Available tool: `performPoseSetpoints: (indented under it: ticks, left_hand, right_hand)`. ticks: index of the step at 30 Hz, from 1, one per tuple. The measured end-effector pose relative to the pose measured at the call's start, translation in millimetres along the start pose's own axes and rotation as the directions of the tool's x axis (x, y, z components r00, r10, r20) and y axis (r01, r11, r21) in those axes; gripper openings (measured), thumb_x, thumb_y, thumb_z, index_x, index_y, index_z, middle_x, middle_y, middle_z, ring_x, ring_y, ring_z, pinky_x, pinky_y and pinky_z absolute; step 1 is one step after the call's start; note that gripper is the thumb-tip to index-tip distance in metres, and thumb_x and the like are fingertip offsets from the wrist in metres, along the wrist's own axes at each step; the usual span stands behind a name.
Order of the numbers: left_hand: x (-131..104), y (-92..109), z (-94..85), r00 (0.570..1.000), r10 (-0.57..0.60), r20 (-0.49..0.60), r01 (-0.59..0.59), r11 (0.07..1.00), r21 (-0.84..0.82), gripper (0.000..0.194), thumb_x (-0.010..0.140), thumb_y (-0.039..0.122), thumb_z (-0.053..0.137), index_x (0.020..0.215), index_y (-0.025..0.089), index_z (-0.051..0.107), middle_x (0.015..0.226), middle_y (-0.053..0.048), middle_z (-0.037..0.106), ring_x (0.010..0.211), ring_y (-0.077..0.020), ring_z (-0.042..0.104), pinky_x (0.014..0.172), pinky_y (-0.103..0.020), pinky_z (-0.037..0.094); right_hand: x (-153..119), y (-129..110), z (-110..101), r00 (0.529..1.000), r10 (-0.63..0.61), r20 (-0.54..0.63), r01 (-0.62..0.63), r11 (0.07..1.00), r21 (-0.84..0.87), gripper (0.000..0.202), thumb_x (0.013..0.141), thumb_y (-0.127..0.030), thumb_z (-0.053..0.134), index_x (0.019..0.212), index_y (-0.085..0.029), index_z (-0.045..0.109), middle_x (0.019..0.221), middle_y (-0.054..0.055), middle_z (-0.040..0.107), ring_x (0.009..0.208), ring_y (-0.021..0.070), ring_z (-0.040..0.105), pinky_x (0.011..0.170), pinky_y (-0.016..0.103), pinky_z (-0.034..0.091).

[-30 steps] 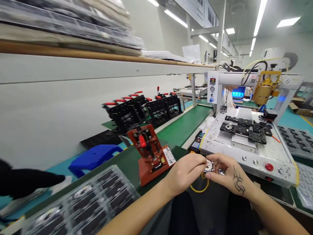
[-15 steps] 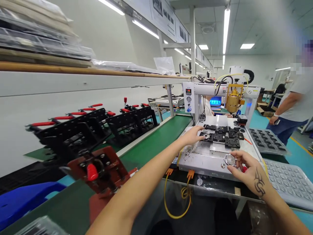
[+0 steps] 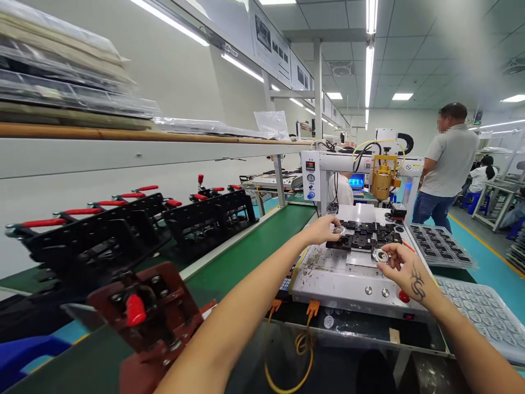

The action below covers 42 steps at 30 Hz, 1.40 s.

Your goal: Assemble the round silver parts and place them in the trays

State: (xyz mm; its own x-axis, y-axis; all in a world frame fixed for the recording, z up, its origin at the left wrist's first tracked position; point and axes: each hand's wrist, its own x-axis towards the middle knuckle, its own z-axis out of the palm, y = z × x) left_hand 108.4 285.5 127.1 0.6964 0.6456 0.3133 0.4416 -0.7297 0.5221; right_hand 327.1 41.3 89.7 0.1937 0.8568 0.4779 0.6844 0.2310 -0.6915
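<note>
Two hands now apart: left hand [image 3: 324, 230] fingers pinch a small metal ring [image 3: 338, 230] onto the black fixtures [image 3: 365, 236] at centre frame, while right hand [image 3: 404, 268], moved up from the machine's edge, grips another round metal part [image 3: 380, 255] just beside them.

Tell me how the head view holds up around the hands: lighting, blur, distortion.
Head view: even overhead strip lighting, no hard shadows; wide-angle bending curves the shelf edge and stretches the forearms. The left hand and right hand are fairly sharp, each on a small round metal part that glints. The red clamp close by is soft, and a person's face in the background is pixelated.
</note>
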Motion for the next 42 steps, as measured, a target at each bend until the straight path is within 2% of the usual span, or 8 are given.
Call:
performPoseSetpoints:
  ticks: [5, 11, 19, 25, 29, 32, 36, 42]
  left_hand:
    - [-51, 33, -21.5, 0.987, 0.092, -0.133, -0.11, 0.984, -0.139, 0.037, 0.084, 0.032, 0.072, 0.118, 0.019, 0.066, 0.12, -0.01, 0.074, 0.107, -0.0241, 0.07, 0.099, -0.038, 0.057]
    - [-120, 68, -35.0, 0.952, 0.052, -0.3, -0.139, 0.952, -0.274, 0.032, 0.083, 0.029, 0.072, 0.113, 0.021, 0.062, 0.102, -0.005, 0.072, 0.088, -0.0186, 0.067, 0.087, -0.036, 0.059]
    - [-212, 47, -36.6, 0.913, -0.066, -0.402, -0.036, 0.97, -0.242, 0.033, 0.084, 0.028, 0.073, 0.116, 0.025, 0.064, 0.103, -0.004, 0.073, 0.094, -0.0215, 0.071, 0.092, -0.038, 0.06]
    - [-224, 61, -19.0, 0.9, -0.155, -0.406, 0.027, 0.953, -0.303, 0.032, 0.086, 0.028, 0.071, 0.117, 0.024, 0.064, 0.107, -0.005, 0.075, 0.1, -0.0217, 0.073, 0.094, -0.035, 0.06]
    - [-226, 64, 6.6, 0.919, -0.171, -0.356, 0.044, 0.939, -0.34, 0.035, 0.086, 0.029, 0.069, 0.119, 0.021, 0.062, 0.103, -0.006, 0.076, 0.094, -0.0215, 0.075, 0.092, -0.034, 0.061]
    - [-245, 44, 31.3, 0.909, -0.235, -0.343, 0.117, 0.936, -0.331, 0.036, 0.087, 0.033, 0.069, 0.12, 0.021, 0.062, 0.104, -0.006, 0.076, 0.092, -0.0223, 0.077, 0.089, -0.035, 0.062]
    - [-268, 12, 68.1, 0.898, -0.324, -0.298, 0.216, 0.914, -0.344, 0.035, 0.086, 0.036, 0.07, 0.117, 0.021, 0.064, 0.104, -0.006, 0.077, 0.092, -0.0231, 0.077, 0.088, -0.035, 0.063]
    - [-272, 6, 115.1, 0.933, -0.33, -0.142, 0.234, 0.859, -0.456, 0.031, 0.084, 0.031, 0.07, 0.113, 0.02, 0.065, 0.098, -0.005, 0.076, 0.087, -0.0215, 0.074, 0.083, -0.033, 0.061]
  right_hand:
    - [77, 1, 43, 0.98, -0.094, 0.174, 0.13, 0.969, -0.211, 0.03, 0.088, -0.033, 0.078, 0.111, -0.016, 0.072, 0.105, 0.008, 0.069, 0.098, 0.0225, 0.066, 0.087, 0.032, 0.053]
    - [150, 6, 87, 0.905, 0.032, 0.425, 0.119, 0.939, -0.323, 0.026, 0.093, -0.033, 0.082, 0.106, -0.013, 0.074, 0.106, 0.007, 0.074, 0.098, 0.0237, 0.071, 0.091, 0.038, 0.058]
    - [160, 14, 98, 0.852, 0.069, 0.518, 0.17, 0.9, -0.4, 0.029, 0.105, -0.04, 0.069, 0.12, -0.016, 0.071, 0.122, 0.008, 0.073, 0.105, 0.0233, 0.072, 0.093, 0.043, 0.062]
    - [156, 10, 104, 0.918, -0.003, 0.397, 0.186, 0.887, -0.423, 0.022, 0.097, -0.039, 0.079, 0.102, -0.017, 0.079, 0.106, 0.01, 0.076, 0.105, 0.0272, 0.072, 0.097, 0.044, 0.056]
    - [119, 15, 73, 0.98, -0.097, 0.174, 0.163, 0.892, -0.421, 0.031, 0.103, -0.04, 0.067, 0.123, -0.019, 0.078, 0.117, 0.016, 0.073, 0.119, 0.0334, 0.064, 0.106, 0.047, 0.047]
    - [51, 37, 20, 0.992, -0.119, -0.032, 0.093, 0.893, -0.441, 0.037, 0.108, -0.039, 0.052, 0.13, -0.016, 0.071, 0.118, 0.015, 0.07, 0.116, 0.0303, 0.062, 0.106, 0.045, 0.046]
    - [-56, 83, -36, 0.903, -0.106, -0.417, -0.101, 0.889, -0.446, 0.037, 0.1, -0.055, 0.062, 0.103, -0.019, 0.072, 0.097, 0.01, 0.069, 0.091, 0.028, 0.062, 0.086, 0.043, 0.049]
    - [-115, 117, -29, 0.845, -0.086, -0.528, -0.214, 0.85, -0.481, 0.054, 0.091, -0.073, 0.067, 0.091, -0.019, 0.066, 0.088, 0.009, 0.065, 0.089, 0.0306, 0.06, 0.086, 0.048, 0.048]
